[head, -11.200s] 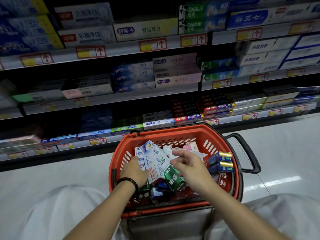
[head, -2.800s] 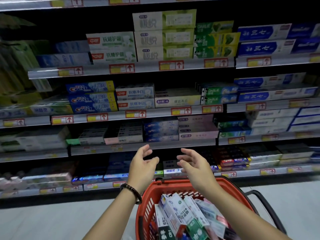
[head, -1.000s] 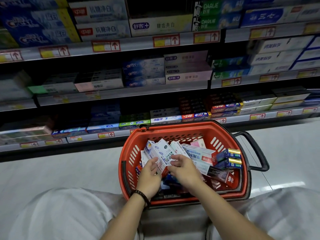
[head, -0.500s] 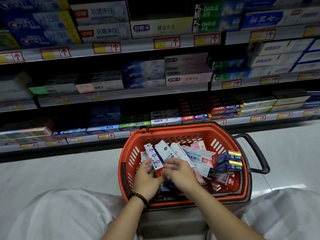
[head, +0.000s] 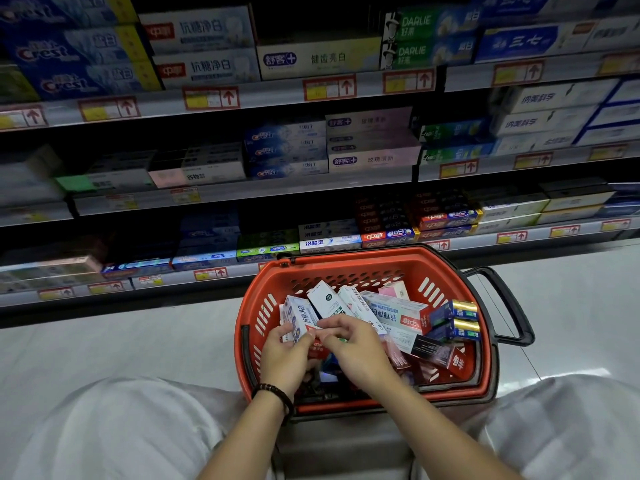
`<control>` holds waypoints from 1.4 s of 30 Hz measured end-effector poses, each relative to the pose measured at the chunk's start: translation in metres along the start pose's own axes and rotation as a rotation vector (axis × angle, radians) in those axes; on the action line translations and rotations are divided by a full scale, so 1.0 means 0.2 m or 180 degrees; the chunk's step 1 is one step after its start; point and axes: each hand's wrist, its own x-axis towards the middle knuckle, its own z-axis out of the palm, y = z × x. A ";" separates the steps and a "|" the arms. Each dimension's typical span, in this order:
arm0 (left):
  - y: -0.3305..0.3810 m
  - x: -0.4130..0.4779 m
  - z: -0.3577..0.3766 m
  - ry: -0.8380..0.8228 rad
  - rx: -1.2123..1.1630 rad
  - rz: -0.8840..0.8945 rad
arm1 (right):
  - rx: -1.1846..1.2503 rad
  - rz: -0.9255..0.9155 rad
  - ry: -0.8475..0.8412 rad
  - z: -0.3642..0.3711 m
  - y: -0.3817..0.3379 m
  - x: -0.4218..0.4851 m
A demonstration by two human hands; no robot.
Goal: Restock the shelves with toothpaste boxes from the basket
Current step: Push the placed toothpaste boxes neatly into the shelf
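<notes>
A red plastic basket [head: 446,268] sits on the floor in front of me, holding several toothpaste boxes. My left hand [head: 284,358] grips a white and blue toothpaste box [head: 297,315] that stands tilted in the basket's left part. My right hand [head: 353,348] has its fingers curled around a white box with green print [head: 327,301] beside it; the fingertips of both hands meet. A long white and red box [head: 394,313] lies across the pile to the right. The shelves [head: 277,188] rise behind the basket.
Blue and gold boxes [head: 455,320] lie at the basket's right side, near its black handle [head: 512,306]. Shelf rows carry toothpaste boxes with red price tags [head: 211,98]. My knees in light trousers [head: 104,431] flank the basket on the pale floor [head: 121,344].
Compared with one second ago, both hands have drawn together over the left boxes and lifted them slightly upright. The basket and shelves have stayed put.
</notes>
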 end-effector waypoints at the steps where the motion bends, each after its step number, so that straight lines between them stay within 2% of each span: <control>1: 0.00 0.00 0.00 -0.0015 -0.0124 -0.0066 | 0.0052 -0.0004 0.0045 0.00 0.00 0.00; 8: 0.04 -0.03 0.00 -0.0210 -0.0925 -0.0418 | 0.0186 -0.0015 0.0433 0.00 0.04 0.02; 17: 0.08 -0.07 0.00 -0.0796 -0.1043 -0.0261 | 0.0491 0.0384 0.0423 -0.01 0.05 0.04; 27: 0.12 -0.10 0.00 -0.0943 -0.0951 -0.0133 | 0.1196 0.0440 0.0545 -0.03 -0.01 0.04; 38: 0.13 -0.11 -0.01 -0.0817 -0.0596 -0.0043 | 0.1606 0.0115 0.1331 -0.21 -0.10 0.07; 42: 0.15 -0.13 -0.03 -0.0863 -0.0393 0.0080 | 0.1544 0.0106 0.1350 -0.21 -0.08 0.06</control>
